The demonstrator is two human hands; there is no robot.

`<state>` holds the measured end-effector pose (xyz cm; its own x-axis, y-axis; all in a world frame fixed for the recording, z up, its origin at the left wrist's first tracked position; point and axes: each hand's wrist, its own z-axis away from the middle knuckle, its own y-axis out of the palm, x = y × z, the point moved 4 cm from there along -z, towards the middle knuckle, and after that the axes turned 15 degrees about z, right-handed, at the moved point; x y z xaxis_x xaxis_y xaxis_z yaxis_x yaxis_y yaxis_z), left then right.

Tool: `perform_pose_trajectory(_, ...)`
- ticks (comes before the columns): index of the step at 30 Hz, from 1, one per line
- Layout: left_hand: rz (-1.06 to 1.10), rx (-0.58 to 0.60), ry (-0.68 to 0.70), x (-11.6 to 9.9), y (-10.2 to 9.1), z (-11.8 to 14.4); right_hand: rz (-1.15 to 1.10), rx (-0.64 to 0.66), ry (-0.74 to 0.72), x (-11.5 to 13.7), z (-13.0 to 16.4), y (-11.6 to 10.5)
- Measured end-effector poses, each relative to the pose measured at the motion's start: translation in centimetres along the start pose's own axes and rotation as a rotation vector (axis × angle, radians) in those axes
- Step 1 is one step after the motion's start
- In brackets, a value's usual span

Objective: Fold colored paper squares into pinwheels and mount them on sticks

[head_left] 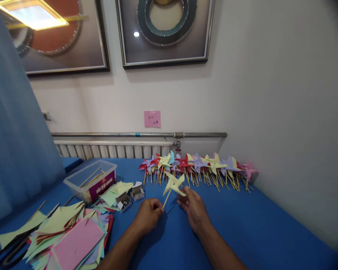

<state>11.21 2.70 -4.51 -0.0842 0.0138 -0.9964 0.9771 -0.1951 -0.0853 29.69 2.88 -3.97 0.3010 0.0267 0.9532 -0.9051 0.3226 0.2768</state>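
- The left hand is pinched shut around the lower end of a thin wooden stick, just above the blue table; the stick slants up and to the right from the fingers.
- At the top of that stick sits a yellow paper pinwheel, held in the air in front of the person, near the middle of the table and just in front of the long row behind it.
- The right hand is loosely spread, fingers uncurled; its fingertips touch or nearly touch the pinwheel's lower right blade; which one cannot be told.
- Along the wall lies a row of finished pinwheels in red, purple, yellow, green and pink, their sticks pointing toward the person.
- To the left, a clear plastic box holds more sticks; beside it lie two small open boxes of pins.
- At the lower left, a loose pile of coloured paper squares covers the table; black scissors lie at its left edge.
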Motion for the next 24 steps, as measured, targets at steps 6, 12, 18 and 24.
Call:
perform_pose_trajectory(6, 0.168, -0.125, -0.039, 0.2, -0.6, -0.8, 0.312, 0.100, -0.122, -0.9, 0.9, 1.7)
perform_pose_trajectory(12, 0.258, -0.170, 0.003, 0.3, -1.0, -1.2, 0.880, 0.335, -0.448, -1.7, 4.5, 4.2)
perform_pose_trajectory(18, 0.279, -0.177, 0.041, 0.0, -1.0, -1.0, 1.076, 0.313, -0.528, -2.2, 5.1, 4.4)
perform_pose_trajectory(24, 0.266, -0.178, 0.072, 0.3, -1.0, -1.1, 1.128, 0.291, -0.529, -2.4, 5.1, 4.3)
